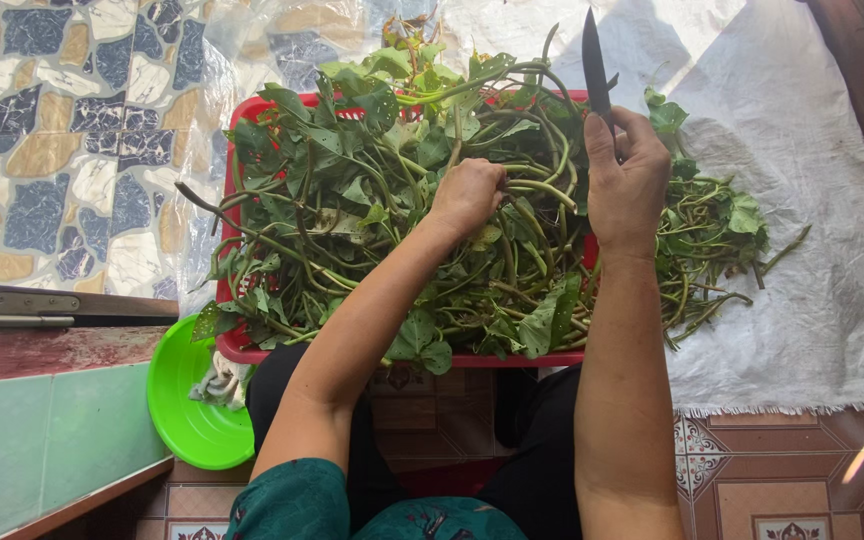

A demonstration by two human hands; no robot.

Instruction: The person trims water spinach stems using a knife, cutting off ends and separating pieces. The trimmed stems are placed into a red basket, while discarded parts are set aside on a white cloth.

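Currently left hand [467,192] has its fingers clamped on a bundle of green stems [537,185] in the red basket [512,358], over the leafy greens [352,210]. Right hand [627,180] has fingers closed round the knife [594,65], blade pointing up and away. Best practice, I'd say: pull one stem clear of the tangle before cutting, blade angled away from the left knuckles. Trimmed pile [712,240] lies on the white sack [812,300], just right of the basket.

Basket [252,350] heaped with leafy stems [352,200] — set on floor before knees. Left hand [467,192] sunk in heap at middle; right hand [627,180] over basket's right edge, knife [594,62] held upright in it. Loose stems [707,240] strewn right of basket on sheet [822,300]. Bowl [187,420] tucked at basket's near-left corner — step [42,430] left of it.
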